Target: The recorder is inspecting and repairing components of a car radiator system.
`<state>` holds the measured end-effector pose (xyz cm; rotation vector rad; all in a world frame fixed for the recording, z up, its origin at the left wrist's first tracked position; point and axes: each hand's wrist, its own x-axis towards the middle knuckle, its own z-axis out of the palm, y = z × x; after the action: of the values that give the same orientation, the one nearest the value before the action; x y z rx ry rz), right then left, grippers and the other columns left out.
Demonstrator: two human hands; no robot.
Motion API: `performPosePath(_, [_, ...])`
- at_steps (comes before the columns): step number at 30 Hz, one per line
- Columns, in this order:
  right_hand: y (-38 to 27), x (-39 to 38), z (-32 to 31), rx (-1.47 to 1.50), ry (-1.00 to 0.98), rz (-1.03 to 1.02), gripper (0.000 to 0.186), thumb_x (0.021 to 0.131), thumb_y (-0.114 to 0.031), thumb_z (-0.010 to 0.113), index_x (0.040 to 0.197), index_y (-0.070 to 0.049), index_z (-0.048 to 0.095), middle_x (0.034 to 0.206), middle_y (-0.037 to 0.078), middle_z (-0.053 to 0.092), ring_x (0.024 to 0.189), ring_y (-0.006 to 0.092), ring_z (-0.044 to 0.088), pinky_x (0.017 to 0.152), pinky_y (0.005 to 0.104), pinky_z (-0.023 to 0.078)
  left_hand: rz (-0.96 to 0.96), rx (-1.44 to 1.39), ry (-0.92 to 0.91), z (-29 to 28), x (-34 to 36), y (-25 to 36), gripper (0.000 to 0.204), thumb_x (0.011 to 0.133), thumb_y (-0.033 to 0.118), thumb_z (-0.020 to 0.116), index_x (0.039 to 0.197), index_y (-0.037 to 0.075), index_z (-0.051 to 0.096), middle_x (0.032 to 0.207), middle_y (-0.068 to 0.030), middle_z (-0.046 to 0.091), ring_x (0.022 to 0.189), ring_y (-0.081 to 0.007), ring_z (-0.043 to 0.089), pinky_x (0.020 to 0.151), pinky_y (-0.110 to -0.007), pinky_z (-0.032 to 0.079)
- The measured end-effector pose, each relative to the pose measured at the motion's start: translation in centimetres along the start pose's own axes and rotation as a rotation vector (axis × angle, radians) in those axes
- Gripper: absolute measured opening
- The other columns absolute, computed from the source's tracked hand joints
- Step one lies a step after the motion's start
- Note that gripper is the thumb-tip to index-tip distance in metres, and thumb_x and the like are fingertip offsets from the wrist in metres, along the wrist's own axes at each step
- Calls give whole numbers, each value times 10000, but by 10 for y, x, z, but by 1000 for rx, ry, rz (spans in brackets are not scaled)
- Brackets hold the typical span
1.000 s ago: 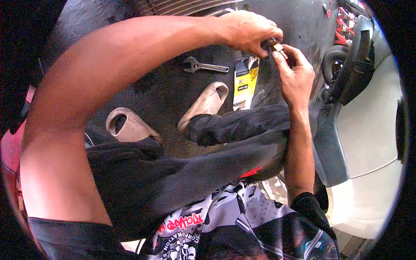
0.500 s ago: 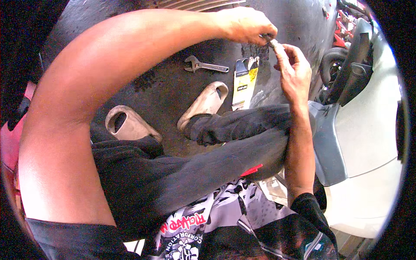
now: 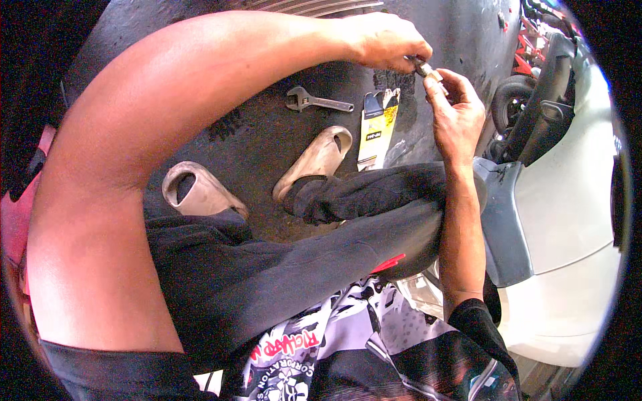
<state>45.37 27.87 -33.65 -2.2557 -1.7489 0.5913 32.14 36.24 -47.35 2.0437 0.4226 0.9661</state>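
Both hands meet at the upper right over the dark floor. Fingers of my left hand [image 3: 393,41] are closed around the dark metal end of a small part. My right hand [image 3: 458,113] pinches the same spot from the near side, thumb and fingertips on a small pale, whitish piece [image 3: 435,75]. Whether the metal end and the pale piece are one thing or two, I cannot tell; the fingers cover much of them. To the left of the right hand, an adjustable wrench [image 3: 324,103] and an opened yellow, white and black cardboard package [image 3: 378,130] lie on the floor.
My feet wear beige slides [image 3: 317,157] below the wrench. A white body panel with grey trim [image 3: 555,220] stands close on my right. Beyond it are a black wheel [image 3: 513,100] and red parts. Metal slats [image 3: 301,8] lie at the far edge.
My hands have shifted slightly to the right. The right fingers have moved a little down from the left ones, and more of the pale piece shows between them.
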Motion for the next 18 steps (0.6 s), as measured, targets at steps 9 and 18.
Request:
performPosePath(9, [-2,3,1,-31,1,10,270,856,-184,710,1043,6,664,911,82,697,822,111,631,753,256,504,8,-38,16,0,-1,-1,276,789,238,632,1011,74,641,883,-176,682,858,-378,656,775,-471,519])
performPosePath(18, [1,0,-1,60,-23,86,273,866,-206,715,1021,15,674,891,53,683,795,99,602,729,243,491,-9,-33,-33,-2,-1,0,273,808,232,629,1034,81,637,893,-172,682,862,-371,660,778,-464,522])
